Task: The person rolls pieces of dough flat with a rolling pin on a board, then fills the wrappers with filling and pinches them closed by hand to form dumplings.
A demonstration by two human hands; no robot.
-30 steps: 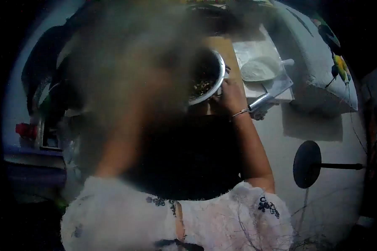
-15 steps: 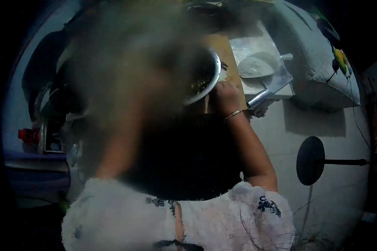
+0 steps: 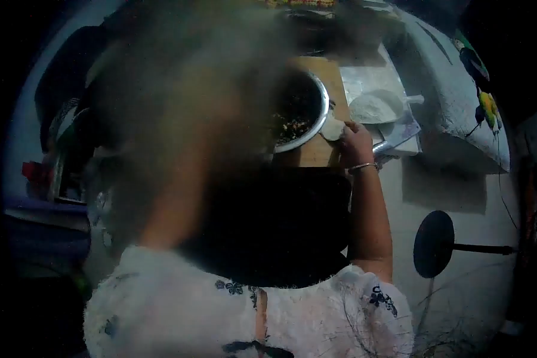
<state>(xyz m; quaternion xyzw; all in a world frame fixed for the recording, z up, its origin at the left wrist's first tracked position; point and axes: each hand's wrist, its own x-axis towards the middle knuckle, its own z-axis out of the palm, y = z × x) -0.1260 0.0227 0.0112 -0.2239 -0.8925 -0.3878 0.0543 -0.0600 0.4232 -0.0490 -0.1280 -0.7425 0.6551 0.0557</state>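
My right hand, with a bracelet at the wrist, pinches the edge of a thin, pale round dough wrapper. The wrapper lies beside the rim of a metal bowl that holds a dark chopped filling with lighter bits. Under them is a wooden board. A blurred smear over the left half of the view hides most of my left hand; its fingers cannot be made out.
Right of the board, a white scoop of flour rests near a cleaver with a metal handle. A pale covered block stands farther right. A black disc on a rod is at lower right, and a red object at far left.
My right hand has shifted right and slightly down, drawing the dough wrapper out from beside the bowl. More of the wrapper shows now. The view has shifted a little.
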